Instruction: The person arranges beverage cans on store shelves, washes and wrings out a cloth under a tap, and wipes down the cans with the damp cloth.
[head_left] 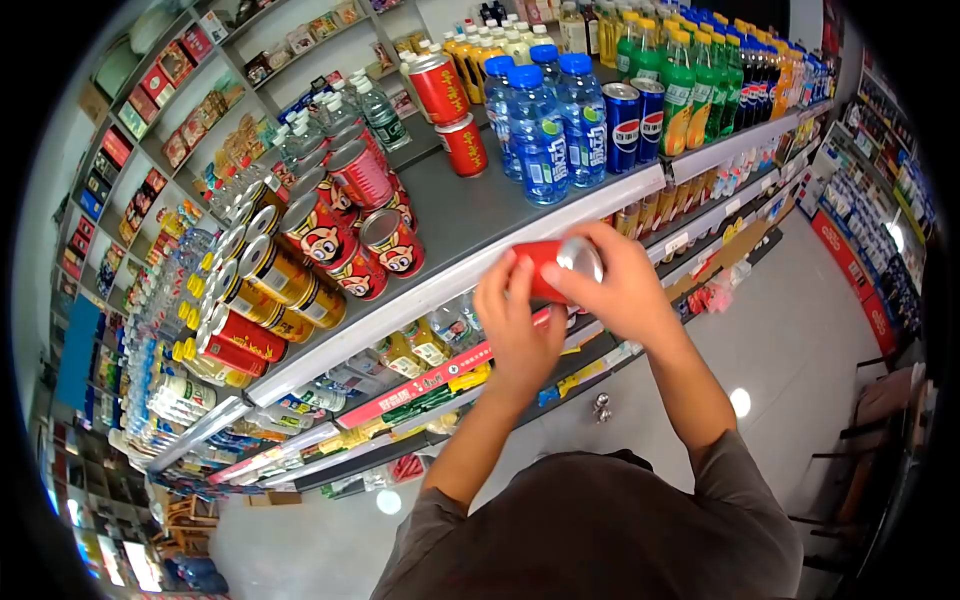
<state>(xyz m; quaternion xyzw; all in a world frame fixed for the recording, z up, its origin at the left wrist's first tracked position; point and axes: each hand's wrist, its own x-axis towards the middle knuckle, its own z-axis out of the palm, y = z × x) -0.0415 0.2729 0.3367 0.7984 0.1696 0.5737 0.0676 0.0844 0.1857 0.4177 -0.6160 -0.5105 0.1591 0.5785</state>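
Note:
Both hands hold one red can (541,262) in front of the shelf edge, tilted on its side with its silver end toward the right. My left hand (517,325) has its fingers against the can's left part. My right hand (626,292) wraps round the silver end, thumb underneath. On the grey top shelf (462,208) behind them, a red can (463,147) stands with another red can (438,88) stacked on it. Blue-capped bottles (541,140) stand to their right. Cans with a cartoon face (392,243) are grouped to the left.
Gold cans (290,272) are stacked at the shelf's left end. Blue Pepsi cans (622,125) and green bottles (680,85) line the right. A white price rail (440,290) runs along the front edge, with lower shelves of bottles beneath. Pale floor (700,400) shows below.

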